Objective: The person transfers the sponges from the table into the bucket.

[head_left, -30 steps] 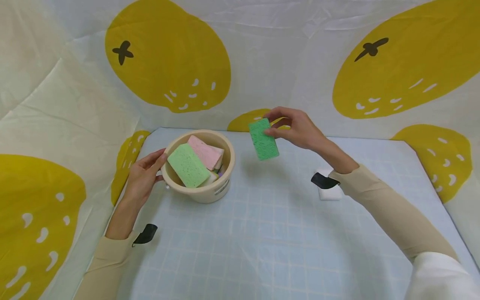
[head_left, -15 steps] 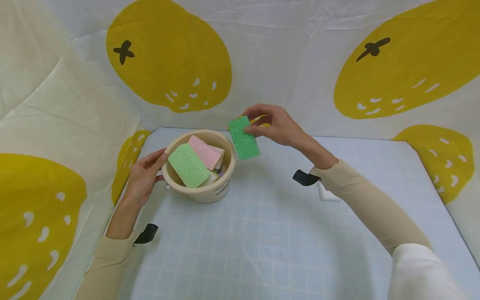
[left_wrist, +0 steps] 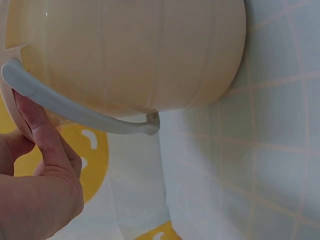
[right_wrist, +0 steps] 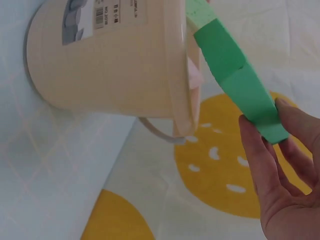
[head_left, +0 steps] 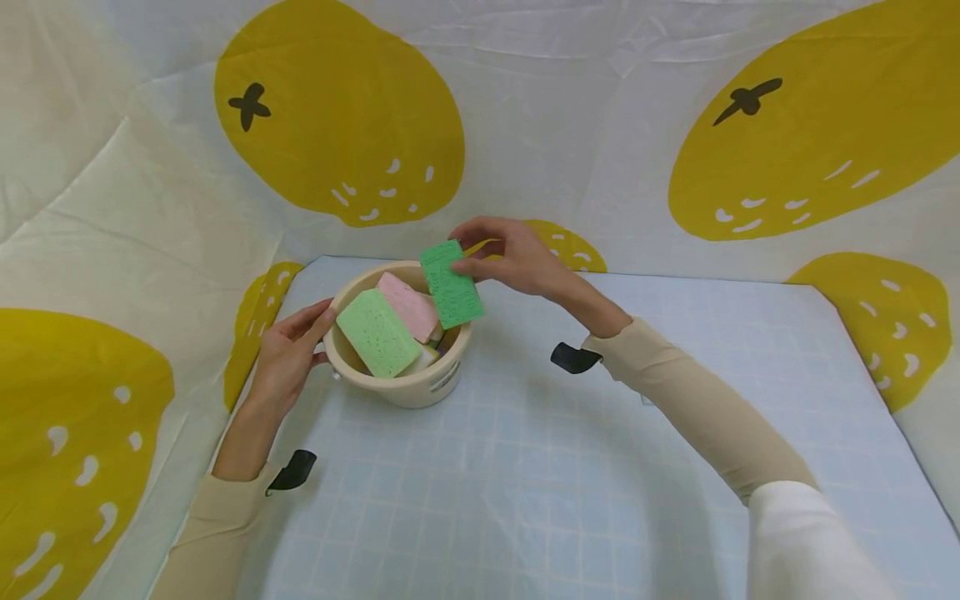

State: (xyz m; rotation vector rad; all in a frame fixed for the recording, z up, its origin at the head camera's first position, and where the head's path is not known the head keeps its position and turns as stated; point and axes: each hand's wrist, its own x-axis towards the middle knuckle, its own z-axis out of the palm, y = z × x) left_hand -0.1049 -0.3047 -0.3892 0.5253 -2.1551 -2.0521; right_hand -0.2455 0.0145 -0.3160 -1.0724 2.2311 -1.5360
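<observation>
A cream bucket [head_left: 420, 395] stands upright at the back left of the table. My left hand [head_left: 288, 354] grips its left rim, thumb on top and fingers underneath; the left wrist view shows those fingers by the grey handle [left_wrist: 75, 110]. Between thumb and fingers, my right hand [head_left: 510, 258] pinches a dark green sponge [head_left: 452, 287] by one end, above the bucket's right rim. Inside the bucket lie a light green sponge [head_left: 378, 333] and a pink sponge [head_left: 407, 307], with other pieces partly hidden below them. A printed label [right_wrist: 105, 17] shows on the bucket's side.
A pale blue checked cloth [head_left: 480, 483] covers the table. White sheeting [head_left: 555, 108] with large yellow fruit prints rises behind it and at the sides. Under the right forearm, the edge of a small white object [head_left: 647, 401] barely shows.
My right hand has carried the dark green sponge leftward, from beside the bucket to over its right rim. The left hand and the bucket have stayed put.
</observation>
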